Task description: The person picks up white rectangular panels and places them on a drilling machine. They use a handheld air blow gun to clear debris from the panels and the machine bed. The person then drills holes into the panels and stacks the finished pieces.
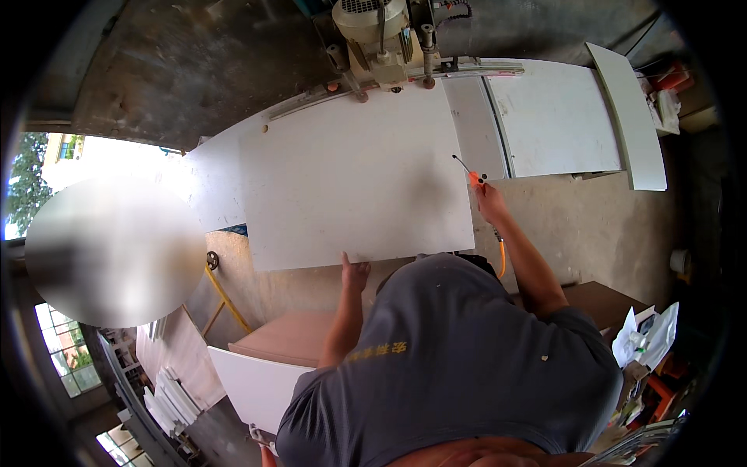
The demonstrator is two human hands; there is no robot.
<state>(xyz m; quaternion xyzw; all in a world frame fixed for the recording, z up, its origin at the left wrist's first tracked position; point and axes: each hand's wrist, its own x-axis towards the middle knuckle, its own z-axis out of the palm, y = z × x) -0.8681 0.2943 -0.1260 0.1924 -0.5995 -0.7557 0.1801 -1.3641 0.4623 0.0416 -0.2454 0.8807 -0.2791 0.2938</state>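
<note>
The left hand (355, 274) rests at the near edge of a broad white panel (350, 171), one finger stretched forward onto its face; I cannot tell whether the thumb pinches the edge from below. The panel lies flat on the machine bed, reaching away from this hand and across to just left of the right hand (490, 204). That hand is closed around the grip of an orange air blow gun (476, 178), whose thin bent nozzle (461, 163) points forward and left over the panel's right-hand part.

The panel looks stiff and fairly heavy for its breadth, with a smooth face that could slide under a flat palm and corners likely to chip; opposite edges seem the best hold. The gun should be light and rigid, best held by its grip, though its orange hose (503, 257), hanging below the right hand, may drag or snag.

Ahead of both hands, a motor unit (369, 19) stands at the panel's far edge and blocks reach there. Beyond the right hand, to the right, a long pale board (630, 117) lies across the white bed section (556, 117). Behind and left of the left hand stand a yellow metal frame (226, 300) and another white board (257, 385), crowding that side.
</note>
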